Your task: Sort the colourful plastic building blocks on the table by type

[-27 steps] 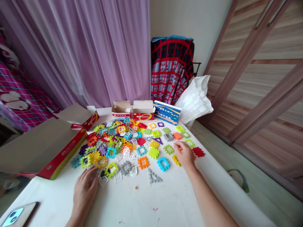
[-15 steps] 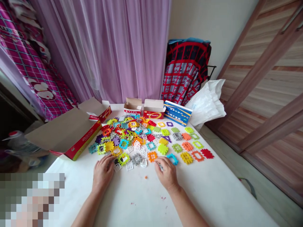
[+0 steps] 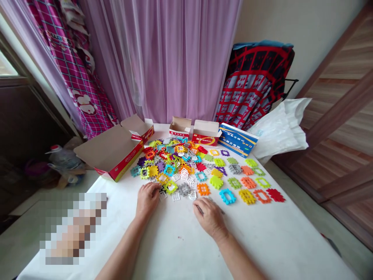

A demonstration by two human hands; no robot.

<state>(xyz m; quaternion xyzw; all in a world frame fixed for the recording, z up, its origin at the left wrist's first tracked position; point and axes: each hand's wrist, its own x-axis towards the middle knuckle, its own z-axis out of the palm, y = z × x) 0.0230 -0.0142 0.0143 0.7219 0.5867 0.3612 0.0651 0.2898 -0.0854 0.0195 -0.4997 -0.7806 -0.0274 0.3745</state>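
landmark: the pile of plastic interlocking tiles (image 3: 171, 159) on the white table (image 3: 171, 249).
handling: the tiles look light, thin and stiff, with toothed edges. they would likely skid on the smooth tabletop rather than bend. a pinch on the rim of one tile, or through a frame's opening, seems the surest hold.
left hand (image 3: 148, 200): at the near edge of the pile, beside a lime frame tile (image 3: 170, 187).
left fingers (image 3: 154, 187): together, gently curved, and reaching the pile's edge. no held tile shows; cannot tell if one is pinched.
right hand (image 3: 210, 217): in front of the pile, over a grey triangular piece (image 3: 199, 210), which it mostly hides.
right fingers (image 3: 201, 208): together and curled down onto that piece. cannot tell if they grip it.
right of pile: separate tiles, including a blue frame tile (image 3: 227, 196) and a red tile (image 3: 275, 195).
behind pile: two small open cartons (image 3: 180, 127) and a blue box (image 3: 238, 140).
left of pile: a large open red carton (image 3: 110, 153).
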